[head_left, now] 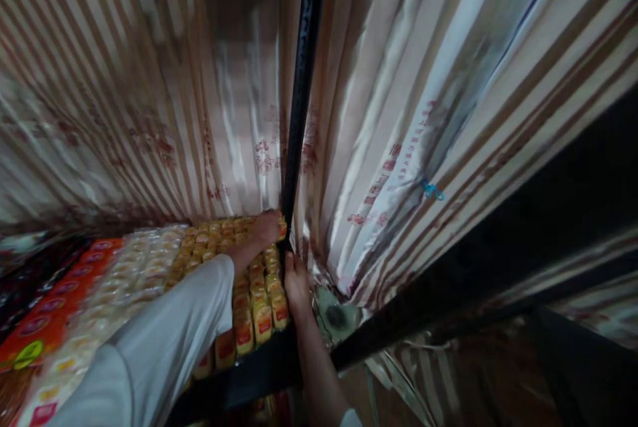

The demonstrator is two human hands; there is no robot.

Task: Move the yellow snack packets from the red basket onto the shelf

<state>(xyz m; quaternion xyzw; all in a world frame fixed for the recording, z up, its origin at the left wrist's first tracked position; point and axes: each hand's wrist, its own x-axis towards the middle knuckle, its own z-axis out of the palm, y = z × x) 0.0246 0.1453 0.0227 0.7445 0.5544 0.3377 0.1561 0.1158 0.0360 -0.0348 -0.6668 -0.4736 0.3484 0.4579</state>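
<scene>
Rows of yellow wrapped packets (262,321) with red labels stand closely packed on a dark shelf (239,377). My left hand (268,228) reaches over them to the far right corner, its fingers curled on a yellow packet (282,228) by the black upright post (302,88). Lower down, my right hand (296,284) lies along the right side of the shelf, close to the foot of the post. Its fingers point upward along that edge, and no item shows in it. The dim light blurs the fingertips of both hands.
White clear-wrapped packs (144,261) and an orange packaging strip (64,301) lie left of the yellow packets. Striped printed sheeting (239,95) hangs behind the shelf and to the right, with a blue tie (432,190). A dark beam (448,261) slants across the right side.
</scene>
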